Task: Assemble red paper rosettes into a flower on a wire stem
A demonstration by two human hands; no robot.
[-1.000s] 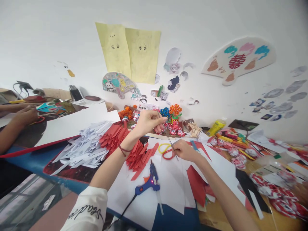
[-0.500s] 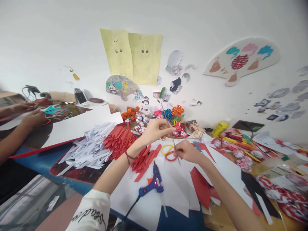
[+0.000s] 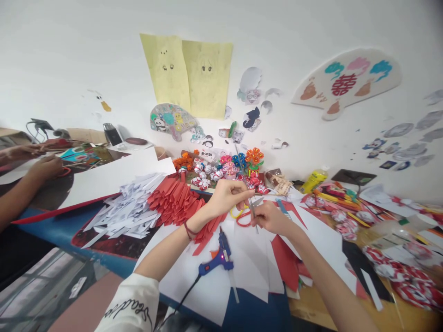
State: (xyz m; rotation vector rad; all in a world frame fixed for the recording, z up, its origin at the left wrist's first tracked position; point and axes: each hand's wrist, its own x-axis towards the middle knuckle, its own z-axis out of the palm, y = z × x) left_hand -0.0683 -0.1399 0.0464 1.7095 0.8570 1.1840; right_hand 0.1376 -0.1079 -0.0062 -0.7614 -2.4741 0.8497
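Note:
My left hand [image 3: 230,197] pinches a thin grey stick [image 3: 252,205] near the middle of the view. Just right of it and slightly lower, my right hand [image 3: 270,216] has its fingers closed on the same stick. The stick's lower end points down over white paper [image 3: 247,263]. Behind my hands lie scissors [image 3: 243,220] with red and yellow handles, partly covered. A blue glue gun [image 3: 221,258] with a lit red light rests on the white paper below. Red paper strips [image 3: 175,200] and white paper strips [image 3: 128,207] are heaped to the left.
Paper flowers [image 3: 254,159] stand against the wall. A yellow bottle [image 3: 313,180] and red-and-white paper pieces [image 3: 411,281] are at the right. Another person's hand [image 3: 48,166] is at the far left, beside a large white sheet [image 3: 114,177].
My left hand has moved slightly down, closer to my right hand. The view has shifted a little. Both hands remain on the stick.

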